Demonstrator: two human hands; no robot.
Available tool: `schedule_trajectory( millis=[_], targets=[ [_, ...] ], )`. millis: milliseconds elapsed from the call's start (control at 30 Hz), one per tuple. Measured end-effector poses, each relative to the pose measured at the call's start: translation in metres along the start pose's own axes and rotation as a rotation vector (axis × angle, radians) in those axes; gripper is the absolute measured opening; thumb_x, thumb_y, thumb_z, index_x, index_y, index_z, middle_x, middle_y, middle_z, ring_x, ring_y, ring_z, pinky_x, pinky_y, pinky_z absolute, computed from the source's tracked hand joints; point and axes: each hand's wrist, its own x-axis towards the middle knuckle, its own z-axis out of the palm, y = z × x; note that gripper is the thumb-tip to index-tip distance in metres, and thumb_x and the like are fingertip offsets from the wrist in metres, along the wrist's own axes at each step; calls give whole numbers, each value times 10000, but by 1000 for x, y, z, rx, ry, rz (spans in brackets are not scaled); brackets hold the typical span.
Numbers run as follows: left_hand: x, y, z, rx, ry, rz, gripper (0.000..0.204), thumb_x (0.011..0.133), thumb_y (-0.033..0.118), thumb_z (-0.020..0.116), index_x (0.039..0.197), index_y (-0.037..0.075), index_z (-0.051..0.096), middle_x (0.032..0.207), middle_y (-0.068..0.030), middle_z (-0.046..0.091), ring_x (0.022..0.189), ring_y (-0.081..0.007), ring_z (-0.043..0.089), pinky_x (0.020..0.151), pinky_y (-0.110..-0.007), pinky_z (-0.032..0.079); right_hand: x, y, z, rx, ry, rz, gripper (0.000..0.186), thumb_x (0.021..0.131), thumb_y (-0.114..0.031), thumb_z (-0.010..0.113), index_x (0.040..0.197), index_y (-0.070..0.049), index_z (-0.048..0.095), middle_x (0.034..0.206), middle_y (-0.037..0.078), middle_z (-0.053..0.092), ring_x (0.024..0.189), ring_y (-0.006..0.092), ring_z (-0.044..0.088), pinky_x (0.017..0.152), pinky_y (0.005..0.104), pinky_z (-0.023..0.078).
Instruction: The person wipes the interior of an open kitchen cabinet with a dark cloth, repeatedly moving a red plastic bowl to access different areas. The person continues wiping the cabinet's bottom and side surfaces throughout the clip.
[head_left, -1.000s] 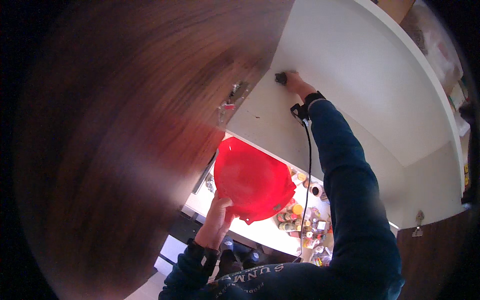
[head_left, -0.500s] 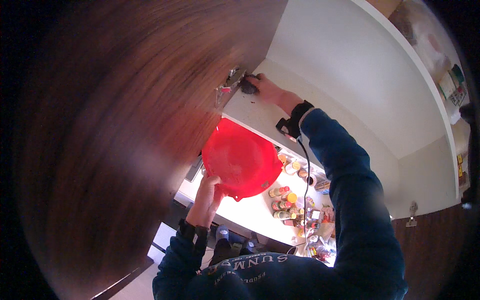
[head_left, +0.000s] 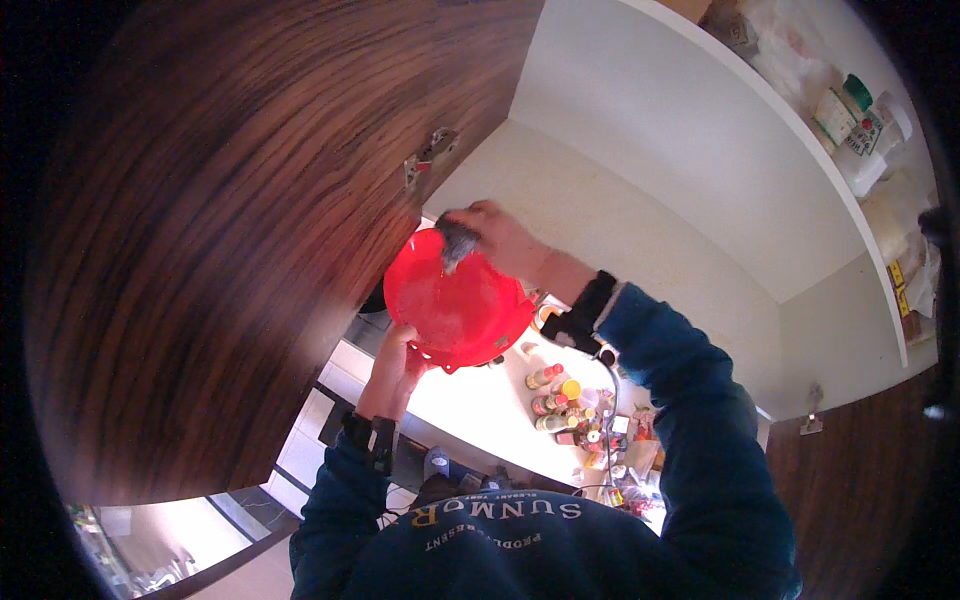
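Note:
My left hand grips the near rim of a red plastic basin, thumb on the inner side, and holds it up just below the cupboard's bottom edge. My right hand is closed on a dark grey crumpled rag, slightly blurred, over the far part of the basin. Small specks show beneath the rag. Whether the rag touches the basin, I cannot tell. A dark band with a black device and a cable sits on my right wrist.
The white wall cupboard stands open, its dark wood door swung out at left on a metal hinge. Bags and a green-capped bottle stand on the upper shelf. Below, several seasoning bottles crowd the bright counter.
My right hand has brought the rag from the cupboard's floor beside the hinge down over the basin. The basin appears slightly lower and further left, as the whole view has also shifted.

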Motion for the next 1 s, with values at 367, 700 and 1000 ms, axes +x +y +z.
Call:
schedule_trajectory(
  millis=[367,700,1000],
  targets=[
    [-31,16,20,29,43,-15,576,787,52,525,1343,43,377,1300,-133,500,1181,-287,513,925,-455,501,-88,173,-190,-283,156,1044,566,739,-50,595,1292,-22,477,968,198,628,815,300,621,721,393,526],
    [-37,16,29,-6,-12,7,610,735,56,547,1325,55,388,1265,-115,509,1161,-273,522,900,-445,517,-30,231,-152,-759,-53,590,581,747,-79,593,1308,-47,443,1166,296,525,1124,452,463,980,458,401],
    [-25,8,26,18,-70,21,559,766,54,555,1306,62,407,1249,-118,524,1116,-254,550,837,-387,545,27,98,-46,-525,-150,277,598,801,-44,512,1379,-71,362,1215,286,454,1053,446,497,890,453,466]
  ],
)
